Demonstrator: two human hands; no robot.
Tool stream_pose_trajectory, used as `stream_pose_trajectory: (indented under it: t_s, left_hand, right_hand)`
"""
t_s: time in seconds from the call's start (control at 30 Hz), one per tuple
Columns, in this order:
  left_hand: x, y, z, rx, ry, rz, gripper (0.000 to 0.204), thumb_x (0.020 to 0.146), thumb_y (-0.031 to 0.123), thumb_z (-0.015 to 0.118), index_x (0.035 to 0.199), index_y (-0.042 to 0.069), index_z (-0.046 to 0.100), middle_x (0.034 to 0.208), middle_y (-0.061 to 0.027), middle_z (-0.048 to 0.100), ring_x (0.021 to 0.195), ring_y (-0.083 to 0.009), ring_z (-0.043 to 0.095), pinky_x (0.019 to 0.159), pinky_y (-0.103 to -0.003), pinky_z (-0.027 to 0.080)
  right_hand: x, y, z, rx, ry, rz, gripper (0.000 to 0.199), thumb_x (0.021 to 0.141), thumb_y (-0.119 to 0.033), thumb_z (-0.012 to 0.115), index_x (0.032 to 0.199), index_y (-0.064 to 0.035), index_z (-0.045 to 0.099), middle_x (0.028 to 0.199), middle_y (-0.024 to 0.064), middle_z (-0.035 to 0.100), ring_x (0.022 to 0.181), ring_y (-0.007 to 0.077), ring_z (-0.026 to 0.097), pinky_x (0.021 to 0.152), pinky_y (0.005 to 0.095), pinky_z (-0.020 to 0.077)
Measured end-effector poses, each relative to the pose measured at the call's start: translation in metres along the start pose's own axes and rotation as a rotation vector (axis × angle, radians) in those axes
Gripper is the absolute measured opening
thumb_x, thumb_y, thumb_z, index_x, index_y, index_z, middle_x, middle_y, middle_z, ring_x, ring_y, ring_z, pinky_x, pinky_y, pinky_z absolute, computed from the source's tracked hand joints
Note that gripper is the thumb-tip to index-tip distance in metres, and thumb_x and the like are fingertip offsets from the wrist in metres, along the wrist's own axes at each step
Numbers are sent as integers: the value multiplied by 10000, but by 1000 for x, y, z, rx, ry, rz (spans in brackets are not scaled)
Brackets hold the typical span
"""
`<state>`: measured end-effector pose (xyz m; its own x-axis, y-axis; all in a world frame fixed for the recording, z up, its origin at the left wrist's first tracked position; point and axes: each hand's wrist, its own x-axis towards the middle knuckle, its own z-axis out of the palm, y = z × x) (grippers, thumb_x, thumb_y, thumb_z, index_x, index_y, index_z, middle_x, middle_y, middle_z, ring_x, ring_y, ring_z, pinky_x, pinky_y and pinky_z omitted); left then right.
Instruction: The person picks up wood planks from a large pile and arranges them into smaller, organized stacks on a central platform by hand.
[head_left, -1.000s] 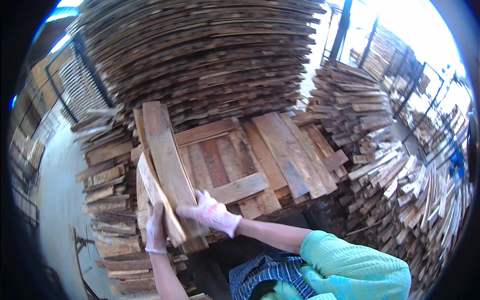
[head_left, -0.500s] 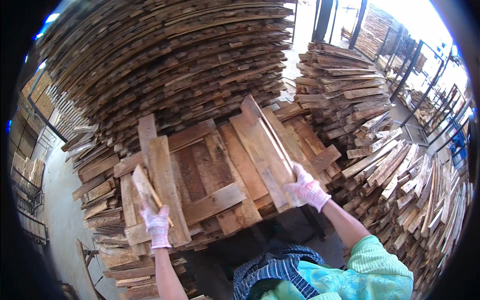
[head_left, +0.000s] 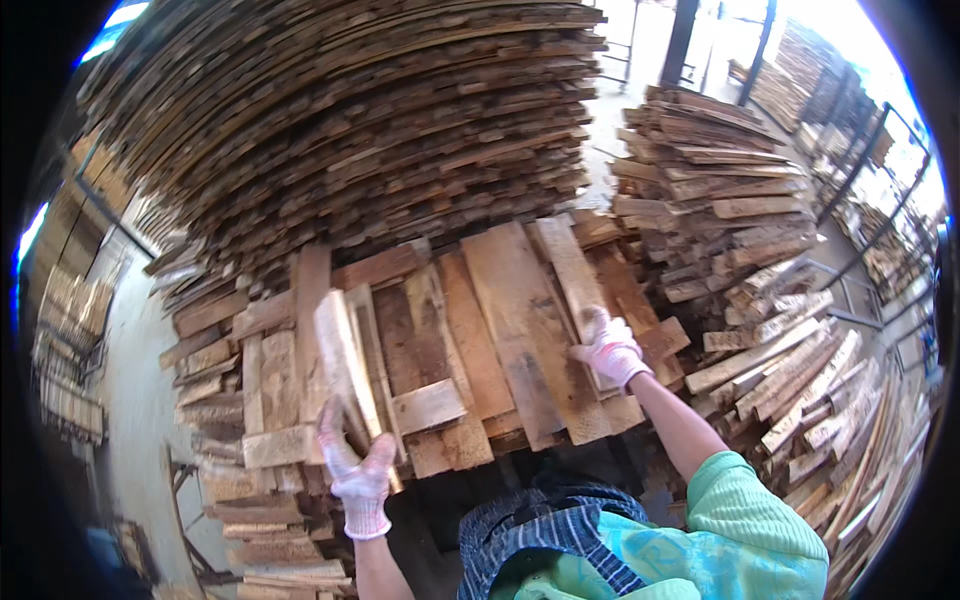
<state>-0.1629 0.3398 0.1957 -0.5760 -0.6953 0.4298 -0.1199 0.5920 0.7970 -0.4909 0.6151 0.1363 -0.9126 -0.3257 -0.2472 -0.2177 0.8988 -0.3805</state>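
left fingers (head_left: 379, 453) hold a plank (head_left: 340, 350), tall lumber stack (head_left: 370, 130) blocking behind.

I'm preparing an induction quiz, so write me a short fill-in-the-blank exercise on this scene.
The tilted pale wooden board is in the ____ hand.
The left hand and right hand wear whitish-pink ____.
The ribbed mint-green sleeve is on the wearer's ____ side.

Missing words: left; gloves; right.
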Motion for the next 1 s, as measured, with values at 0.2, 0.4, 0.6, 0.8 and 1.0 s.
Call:
stream_pose_trajectory:
  t_s: [0.2,0.4,0.6,0.8,1.0]
  left_hand:
    - [31,3,-77,-166,59,-211,801,824,98,795,1517,27,400,1488,-111,453,1403,-271,419,1203,-391,318]
    - [71,-33,-140,196,22,-106,722,808,121,771,1459,26,474,1430,-173,459,1312,-286,482,1126,-465,427]
    - [123,-112,-35,735,-371,-183,875,815,275,788,1569,219,349,1595,-215,309,1377,-378,460,1127,-468,427]
    - [153,-101,-11,858,-541,-470,893,829,396,794,1573,246,324,1447,-267,432,1334,-449,464,1083,-529,445]
    - [170,-112,-61,398,-467,-572,961,768,325,836,1575,188,332,1422,-241,504,1264,-364,567,1033,-439,512]
  right_hand:
    - [-3,32,-1,-67,56,-98,809,807,-473,786,1493,-221,441,1281,278,514,1236,463,504,1032,523,453]
    - [-13,6,21,-222,75,-104,781,810,-484,787,1482,-247,468,1293,261,517,1212,457,521,1021,519,457]
    - [-30,-39,14,-302,282,-164,735,812,-453,770,1454,-217,502,1215,255,557,1158,445,543,1003,538,449]
    - [-89,-140,40,464,110,-253,707,843,-281,784,1455,-95,482,1146,138,567,971,233,587,846,370,509]
    - [-119,-280,80,876,-65,-398,764,894,-276,751,1534,-103,371,1278,172,473,1073,217,546,901,366,506]
